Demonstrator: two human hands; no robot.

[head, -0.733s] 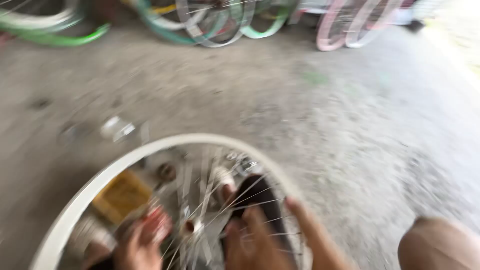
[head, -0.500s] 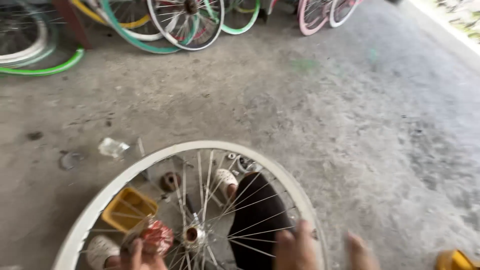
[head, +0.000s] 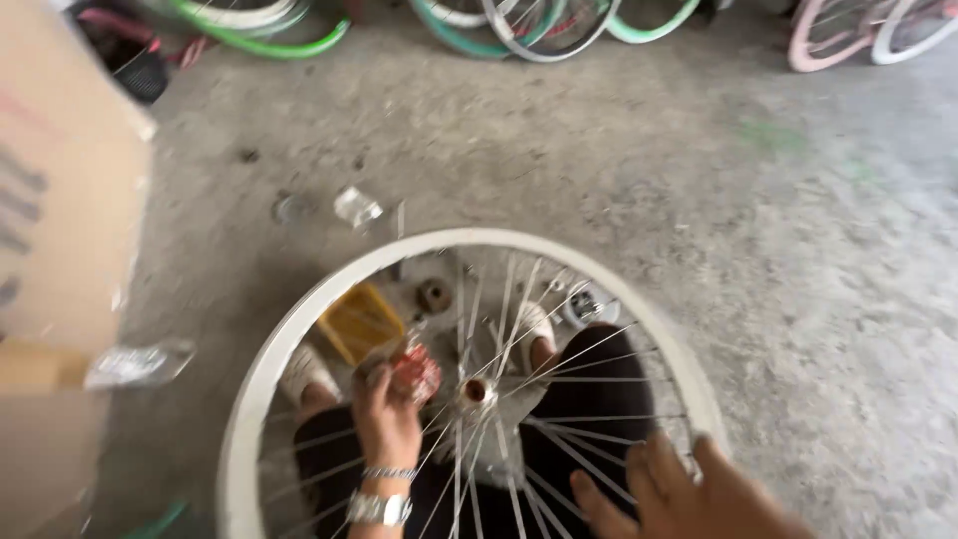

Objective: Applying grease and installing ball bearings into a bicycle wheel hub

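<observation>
A big cardboard box [head: 60, 250] stands at the left, brown and blurred, cut by the frame edge. A crumpled clear wrapper [head: 357, 208] lies on the concrete floor [head: 758, 260]; a yellow square box [head: 359, 321] sits under the spokes. The white wheel rim [head: 299, 319] lies over the person's legs. The left hand [head: 384, 414] has its fingers clamped on a small red thing [head: 417, 374], hard to make out, beside the hub [head: 477, 391]. The right hand [head: 699, 494], partly cut off, rests on the rim with fingers apart.

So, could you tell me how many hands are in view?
2: the left hand holds a small red part near the wheel's hub; the right hand rests at the white rim, lower right.
</observation>
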